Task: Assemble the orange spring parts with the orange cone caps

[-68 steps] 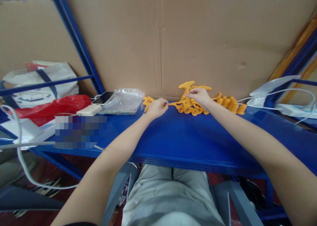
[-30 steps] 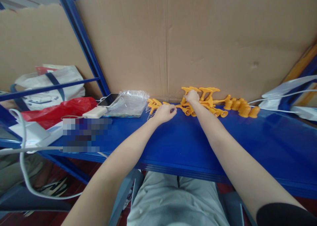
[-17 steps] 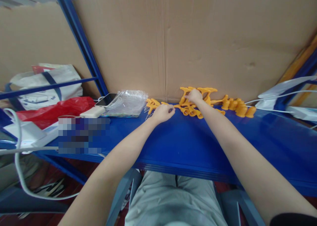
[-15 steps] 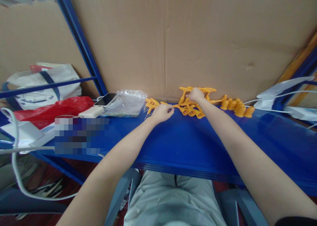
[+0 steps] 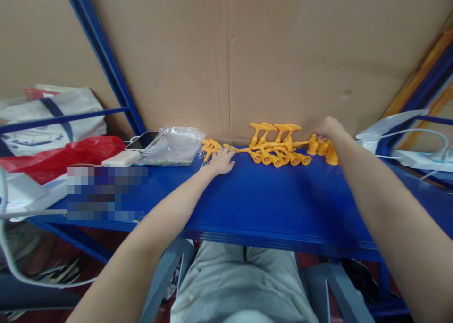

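My left hand (image 5: 222, 161) lies on the blue table with its fingers spread. Its fingertips are by small yellow plastic pieces with thin metal chains (image 5: 204, 157). Over on the right, my right hand (image 5: 329, 127) reaches down with bent fingers onto a row of yellow cup-shaped pieces (image 5: 321, 147). What its fingertips close on is hidden behind the hand. Between the hands lie several yellow plastic pieces with flared, hollow ends (image 5: 277, 161) facing me. Behind them, yellow T-shaped handles (image 5: 279, 128) lean toward the cardboard.
A cardboard sheet (image 5: 300, 54) stands along the back of the blue table (image 5: 255, 200). At left are a clear plastic bag (image 5: 179, 144), a phone (image 5: 143, 140), a white power bank (image 5: 121, 158) and a red bag (image 5: 71, 152). White cables and a power strip (image 5: 421, 161) lie at right.
My right hand has moved right, from the middle yellow pieces to the cup-shaped row. More flared ends now show in the middle. My left hand has spread its fingers.
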Demonstrator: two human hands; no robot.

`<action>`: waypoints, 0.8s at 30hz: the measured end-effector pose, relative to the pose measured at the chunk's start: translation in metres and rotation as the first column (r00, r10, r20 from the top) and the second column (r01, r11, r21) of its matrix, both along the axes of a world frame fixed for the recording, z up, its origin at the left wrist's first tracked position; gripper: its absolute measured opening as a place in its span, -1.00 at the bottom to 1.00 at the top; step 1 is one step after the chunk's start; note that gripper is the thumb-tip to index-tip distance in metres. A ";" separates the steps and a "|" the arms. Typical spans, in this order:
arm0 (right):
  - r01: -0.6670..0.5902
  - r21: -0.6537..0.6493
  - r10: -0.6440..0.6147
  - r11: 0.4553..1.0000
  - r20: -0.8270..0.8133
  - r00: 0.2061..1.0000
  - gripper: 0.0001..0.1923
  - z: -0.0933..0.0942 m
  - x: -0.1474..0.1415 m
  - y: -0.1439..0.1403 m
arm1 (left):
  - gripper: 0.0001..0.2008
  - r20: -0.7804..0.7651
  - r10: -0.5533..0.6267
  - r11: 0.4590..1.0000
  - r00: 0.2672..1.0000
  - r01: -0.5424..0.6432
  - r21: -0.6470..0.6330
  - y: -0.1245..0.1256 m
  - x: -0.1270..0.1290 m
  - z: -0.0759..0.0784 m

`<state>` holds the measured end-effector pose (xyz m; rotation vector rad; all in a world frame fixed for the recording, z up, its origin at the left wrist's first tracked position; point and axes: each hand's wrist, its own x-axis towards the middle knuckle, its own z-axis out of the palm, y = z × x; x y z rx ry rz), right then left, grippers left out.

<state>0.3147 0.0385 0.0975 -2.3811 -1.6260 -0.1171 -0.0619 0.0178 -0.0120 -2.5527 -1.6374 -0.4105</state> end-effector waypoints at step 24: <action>-0.064 -0.107 0.076 0.992 0.109 0.991 -0.82 -0.039 0.008 -0.022 | -0.56 0.013 -0.025 1.000 1.000 0.025 0.009 0.003 -0.004 0.004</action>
